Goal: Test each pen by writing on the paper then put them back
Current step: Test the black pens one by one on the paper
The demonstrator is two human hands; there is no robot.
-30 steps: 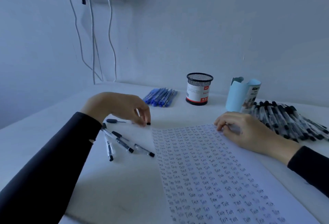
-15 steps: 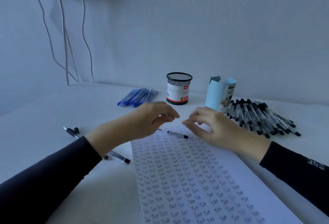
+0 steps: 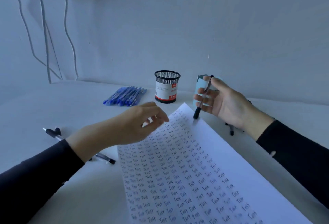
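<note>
Head view, writing test on a white table [image 3: 44,102]. The right hand [image 3: 226,102] holds one pen [image 3: 203,97], thumb and curled fingers closed round the middle of its barrel; the pen stands steeply, leaning a little to the right at the top; its barrel is slim and see-through, with a small dark plug at the upper end and a longer black section at the lower end. That lower end sits at the far right edge of the paper [image 3: 222,152]; whether it touches the sheet cannot be told.

The paper lies aslant across the table, running from the far middle to the near right; its left part is filled with close rows of the handwritten word "Test" in dark and bluish ink; a strip along the right edge is blank.

The left hand [image 3: 135,125] hovers over the far left corner of the paper, palm down, fingers loosely bent and blurred; nothing shows in its grasp.

A bundle of blue pens [image 3: 124,96] lies side by side at the back; just right of it stands a black mesh cup [image 3: 167,86] with a white and red label; a pale blue carton [image 3: 199,84] stands partly hidden behind the right hand. Loose black pens [image 3: 105,158] lie on the table under and beside the left forearm; a few more pen ends [image 3: 231,131] show below the right wrist. White cables [image 3: 44,36] hang down the wall at the left.
</note>
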